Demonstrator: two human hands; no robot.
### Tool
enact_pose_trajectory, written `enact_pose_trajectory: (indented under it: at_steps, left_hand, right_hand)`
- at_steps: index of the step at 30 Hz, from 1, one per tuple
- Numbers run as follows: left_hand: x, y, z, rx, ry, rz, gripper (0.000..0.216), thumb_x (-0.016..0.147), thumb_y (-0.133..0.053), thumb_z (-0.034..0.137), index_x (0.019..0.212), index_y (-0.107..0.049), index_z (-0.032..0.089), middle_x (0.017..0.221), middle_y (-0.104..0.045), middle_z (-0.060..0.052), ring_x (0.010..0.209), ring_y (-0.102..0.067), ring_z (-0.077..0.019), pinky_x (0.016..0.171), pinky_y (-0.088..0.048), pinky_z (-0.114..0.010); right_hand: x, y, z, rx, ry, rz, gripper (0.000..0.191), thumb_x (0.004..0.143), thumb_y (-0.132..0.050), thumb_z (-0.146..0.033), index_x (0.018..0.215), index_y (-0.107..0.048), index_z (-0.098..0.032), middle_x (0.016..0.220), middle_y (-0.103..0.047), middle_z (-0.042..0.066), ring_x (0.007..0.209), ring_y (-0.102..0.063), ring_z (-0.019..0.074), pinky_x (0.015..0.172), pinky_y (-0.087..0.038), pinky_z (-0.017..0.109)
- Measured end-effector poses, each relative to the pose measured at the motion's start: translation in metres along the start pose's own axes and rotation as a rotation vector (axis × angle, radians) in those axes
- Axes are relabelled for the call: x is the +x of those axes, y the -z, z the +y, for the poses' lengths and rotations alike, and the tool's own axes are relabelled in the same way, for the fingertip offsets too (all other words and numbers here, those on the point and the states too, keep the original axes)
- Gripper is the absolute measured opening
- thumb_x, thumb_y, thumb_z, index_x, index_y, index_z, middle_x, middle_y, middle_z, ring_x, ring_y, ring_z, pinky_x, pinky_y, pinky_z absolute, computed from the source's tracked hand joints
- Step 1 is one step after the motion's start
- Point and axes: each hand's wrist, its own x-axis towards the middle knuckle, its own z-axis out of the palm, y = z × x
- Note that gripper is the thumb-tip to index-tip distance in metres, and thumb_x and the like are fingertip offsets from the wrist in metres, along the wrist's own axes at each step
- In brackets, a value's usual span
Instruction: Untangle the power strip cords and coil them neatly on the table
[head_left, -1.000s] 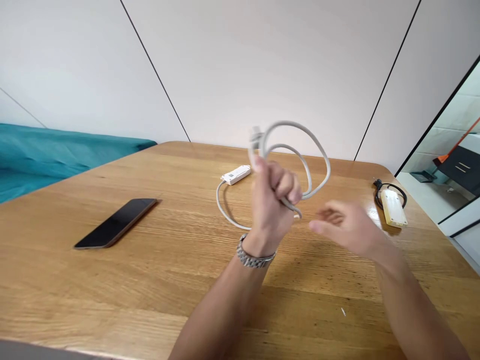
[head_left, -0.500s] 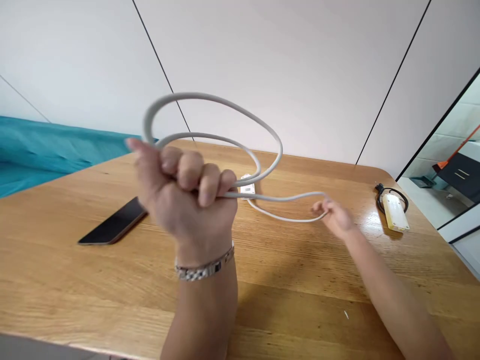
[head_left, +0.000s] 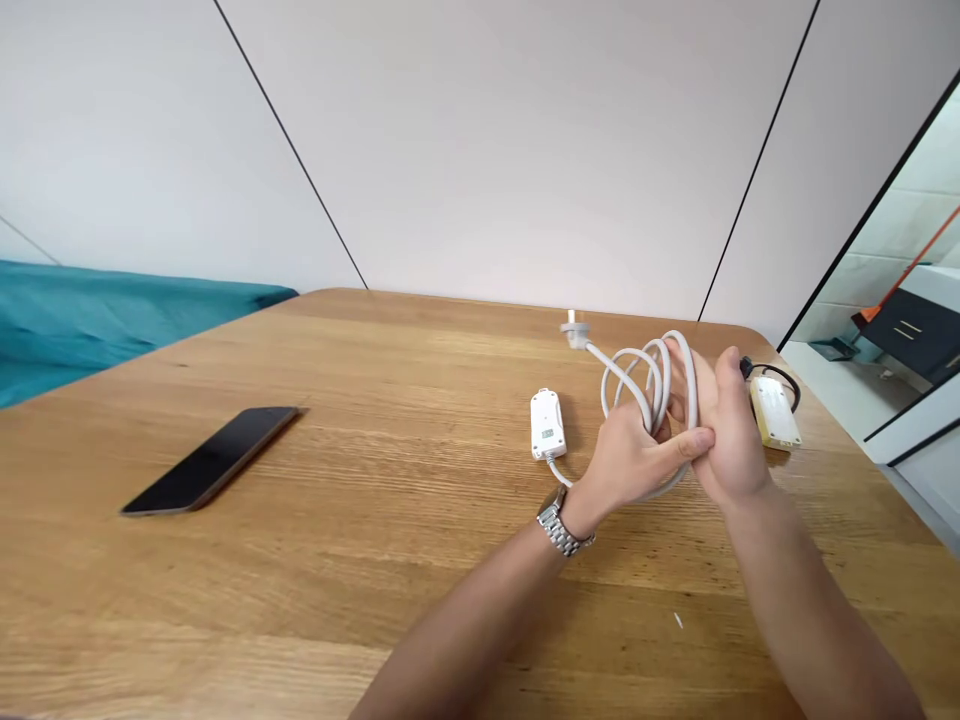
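Note:
A white power cord (head_left: 651, 372) is gathered into several loops between my two hands, above the table. My left hand (head_left: 634, 455), with a metal-band watch (head_left: 556, 522) at its wrist, is closed around the loops, thumb laid across them. My right hand (head_left: 724, 430) holds the coil from the right, thumb up; its fingers are partly hidden behind the loops. The cord's plug end (head_left: 576, 332) sticks out freely at the upper left of the coil. A small white power strip (head_left: 547, 424) lies on the table left of my hands, joined to the cord.
A dark phone (head_left: 210, 460) lies at the left of the wooden table (head_left: 360, 560). Beyond my right hand sits a yellowish-white block (head_left: 775, 412) with a black cord (head_left: 784, 375). A white wall (head_left: 480, 150) rises behind, and teal fabric (head_left: 112, 325) is at far left.
My left hand has come down and right, bringing the cord loops to my right hand. The loops are now gathered between both hands, and the plug end has come into view.

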Motion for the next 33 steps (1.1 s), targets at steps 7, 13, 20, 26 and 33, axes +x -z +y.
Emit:
enact_pose_trajectory:
  at_steps: [7,13,20,26,33]
  left_hand:
    - [0.004,0.005,0.011,-0.142,0.099,0.018,0.032,0.081,-0.060,0.035,0.060,-0.042,0.018,0.054,-0.036,0.006,0.051,-0.031,-0.0064,0.049,-0.026,-0.022]
    - [0.007,0.037,0.049,-0.452,-0.097,0.292,0.031,0.079,-0.061,0.032,0.061,-0.040,0.019,0.051,-0.037,0.006,0.044,-0.034,-0.0058,0.042,-0.026,-0.020]
    - [-0.012,0.061,0.083,-0.598,-0.292,0.233,0.019,0.095,-0.044,0.030,0.079,-0.051,0.023,0.046,-0.026,0.009,0.035,-0.031,-0.0075,0.046,-0.039,-0.023]
    - [-0.021,0.111,0.091,-0.649,-0.336,0.207,0.026,0.098,-0.042,0.037,0.087,-0.058,0.020,0.045,-0.029,0.010,0.032,-0.022,-0.0060,0.041,-0.033,-0.022]
    - [-0.023,0.126,0.096,-0.501,-0.405,0.241,0.036,0.097,-0.044,0.038,0.071,-0.059,0.019,0.043,-0.018,0.009,0.033,-0.013,-0.0055,0.033,-0.021,-0.022]
  right_hand:
    - [-0.006,0.020,-0.003,-0.411,0.179,-0.119,0.075,0.085,-0.030,-0.078,0.134,-0.052,-0.026,0.141,-0.049,0.009,0.139,-0.034,0.0281,0.116,-0.024,0.049]
    - [-0.008,-0.011,0.026,-0.087,0.140,-0.072,0.035,0.083,-0.061,-0.056,0.090,-0.063,-0.022,0.085,-0.064,0.003,0.082,-0.060,0.0192,0.080,-0.049,0.037]
    - [-0.023,-0.069,0.099,0.036,0.239,-0.621,0.060,0.085,-0.037,-0.076,0.071,-0.058,-0.022,0.066,-0.058,0.001,0.066,-0.054,0.0157,0.070,-0.043,0.031]
    - [-0.013,-0.046,0.126,-0.327,0.348,-0.537,0.063,0.092,-0.022,-0.071,0.054,-0.034,-0.022,0.050,-0.036,-0.003,0.050,-0.034,0.0126,0.057,-0.031,0.029]
    - [0.015,-0.006,0.109,-0.483,0.137,-0.215,0.063,0.087,-0.037,-0.074,0.052,-0.037,-0.021,0.048,-0.036,-0.004,0.048,-0.035,0.0106,0.051,-0.026,0.026]
